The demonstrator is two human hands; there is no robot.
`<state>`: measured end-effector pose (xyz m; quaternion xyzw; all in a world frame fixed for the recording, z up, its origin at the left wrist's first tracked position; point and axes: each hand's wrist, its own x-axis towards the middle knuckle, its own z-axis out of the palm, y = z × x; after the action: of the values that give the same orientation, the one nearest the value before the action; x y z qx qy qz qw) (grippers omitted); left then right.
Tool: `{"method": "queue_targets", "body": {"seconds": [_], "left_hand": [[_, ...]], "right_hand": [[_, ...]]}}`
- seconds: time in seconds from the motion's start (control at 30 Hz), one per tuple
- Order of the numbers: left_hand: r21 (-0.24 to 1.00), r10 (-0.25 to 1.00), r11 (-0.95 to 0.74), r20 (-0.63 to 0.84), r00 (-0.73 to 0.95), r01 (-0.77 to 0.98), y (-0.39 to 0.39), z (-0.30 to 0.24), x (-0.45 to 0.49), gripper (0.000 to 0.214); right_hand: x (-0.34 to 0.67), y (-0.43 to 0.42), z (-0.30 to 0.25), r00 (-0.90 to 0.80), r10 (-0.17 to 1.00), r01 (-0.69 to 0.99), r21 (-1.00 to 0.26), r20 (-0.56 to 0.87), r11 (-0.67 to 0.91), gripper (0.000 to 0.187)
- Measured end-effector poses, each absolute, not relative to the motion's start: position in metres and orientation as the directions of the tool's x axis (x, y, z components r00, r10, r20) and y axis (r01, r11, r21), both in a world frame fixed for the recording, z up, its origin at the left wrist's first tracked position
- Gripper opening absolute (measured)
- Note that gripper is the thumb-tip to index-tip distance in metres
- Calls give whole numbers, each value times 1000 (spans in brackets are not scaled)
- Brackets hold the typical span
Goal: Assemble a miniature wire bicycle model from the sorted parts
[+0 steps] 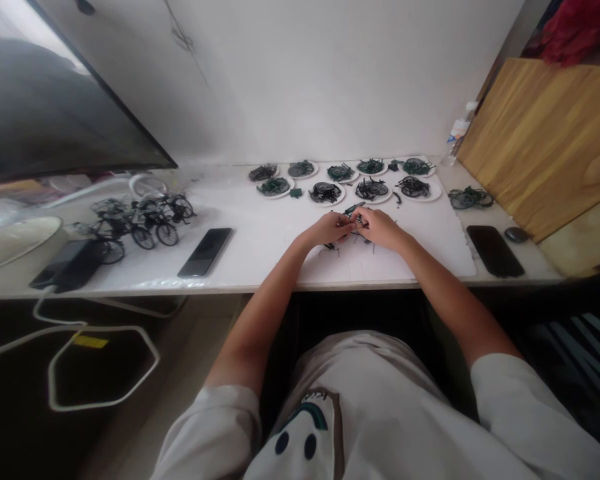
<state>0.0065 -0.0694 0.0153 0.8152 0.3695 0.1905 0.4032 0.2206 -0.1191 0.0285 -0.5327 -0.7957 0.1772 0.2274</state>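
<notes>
My left hand (331,229) and my right hand (377,225) meet over the white sheet (265,250) on the table. Both have their fingers pinched together on small dark parts, which look like pieces of a miniature bicycle. My fingers cover most of what they grip. Thin dark bits lie on the sheet just below and between the hands. Beyond them, two rows of white dishes hold dark parts with small wheels, among them a near dish (339,195) and a dish at the right (434,191).
Several assembled miniature bicycles (145,220) stand at the left, by a black box (75,265). A phone (205,252) lies left of my arms, another dark phone (495,251) right. A bottle (457,137) stands near a wooden board (545,140). A monitor (60,107) rises at back left.
</notes>
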Motion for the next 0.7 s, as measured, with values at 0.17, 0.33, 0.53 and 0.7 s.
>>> {"method": "queue_targets", "body": {"seconds": [0.17,0.33,0.53,0.7], "left_hand": [[792,753,-414,20,658,449,-70,16,6,44],[784,752,-423,24,658,455,-72,18,7,44],[777,753,-435,38,657,454,-71,15,7,40],[774,754,-438,37,656,458,-72,17,7,41]], "right_hand": [[221,-119,28,-331,929,768,-523,168,369,18],[221,-118,27,-331,928,775,-512,169,370,19],[223,-115,22,-329,927,780,-500,182,375,19],[224,-114,21,-334,926,775,-507,177,377,18]]}}
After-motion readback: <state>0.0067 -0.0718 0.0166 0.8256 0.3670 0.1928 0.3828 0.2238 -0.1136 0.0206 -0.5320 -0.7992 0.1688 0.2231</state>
